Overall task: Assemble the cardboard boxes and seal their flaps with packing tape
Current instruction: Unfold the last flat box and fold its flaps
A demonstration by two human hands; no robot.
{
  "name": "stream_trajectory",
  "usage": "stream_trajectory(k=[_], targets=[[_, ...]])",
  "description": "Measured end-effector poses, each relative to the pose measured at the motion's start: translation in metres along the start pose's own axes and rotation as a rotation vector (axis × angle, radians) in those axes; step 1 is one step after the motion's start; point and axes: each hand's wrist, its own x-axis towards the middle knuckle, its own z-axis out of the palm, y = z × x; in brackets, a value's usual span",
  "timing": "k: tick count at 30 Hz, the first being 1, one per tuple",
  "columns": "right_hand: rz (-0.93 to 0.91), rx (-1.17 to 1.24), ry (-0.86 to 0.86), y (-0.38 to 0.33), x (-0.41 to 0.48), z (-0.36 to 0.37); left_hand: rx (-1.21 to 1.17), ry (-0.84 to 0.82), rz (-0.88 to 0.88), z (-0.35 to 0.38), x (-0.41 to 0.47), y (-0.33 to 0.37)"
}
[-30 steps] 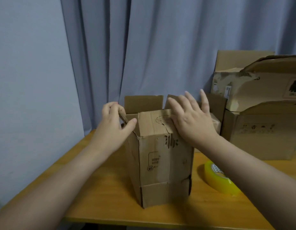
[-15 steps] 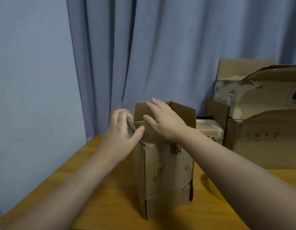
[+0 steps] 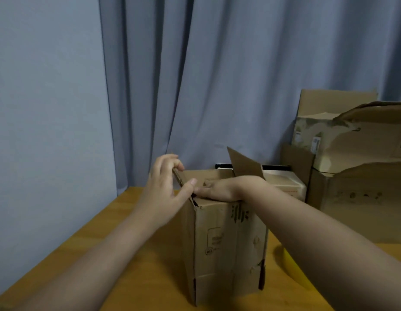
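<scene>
Cardboard box (image 3: pixel 226 243) is standing upright; left hand (image 3: pixel 163 194) is pinching its nine-o'clock flap (image 3: pixel 181 178), right hand (image 3: pixel 219 189) is pressing straight-fingered on its top.

Wooden table (image 3: pixel 163 265) — cardboard boxes (image 3: pixel 228 243), yellow tape roll (image 3: pixel 289 265)

A roll of yellow packing tape (image 3: pixel 287 268) on the counter (image 3: pixel 127 254) shows only a sliver behind the right forearm. The right hand (image 3: pixel 219 189) hides the inside of the cardboard box (image 3: pixel 226 243), whose print is too blurred to read. Stacked boxes (image 3: pixel 356 191) run off the right edge.
</scene>
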Motion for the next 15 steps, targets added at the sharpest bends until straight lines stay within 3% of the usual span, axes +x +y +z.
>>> stream_trajectory(k=[1, 3, 5, 6, 9, 12, 15], targets=[[-0.047, -0.056, 0.089, 0.003, -0.006, 0.002, -0.018, -0.002, -0.009, 0.004, 0.001, 0.001], [-0.110, -0.220, 0.531, 0.011, -0.017, -0.001, -0.053, -0.043, -0.031, 0.010, 0.003, 0.006], [-0.008, -0.326, 0.950, 0.015, -0.035, -0.005, -0.100, -0.126, -0.050, 0.015, 0.003, 0.012], [0.087, -0.305, 1.051, 0.016, -0.046, -0.004, -0.135, -0.182, -0.062, 0.017, 0.003, 0.015], [0.257, 0.012, 0.938, 0.031, -0.063, 0.011, -0.050, -0.375, -0.033, 0.027, 0.002, 0.021], [0.061, 0.425, 0.924, 0.045, -0.068, 0.026, 0.072, -0.439, 0.020, 0.035, -0.003, 0.019], [-0.044, 0.581, 0.956, 0.045, -0.070, 0.042, 0.022, -0.350, 0.025, 0.037, -0.005, 0.020]])
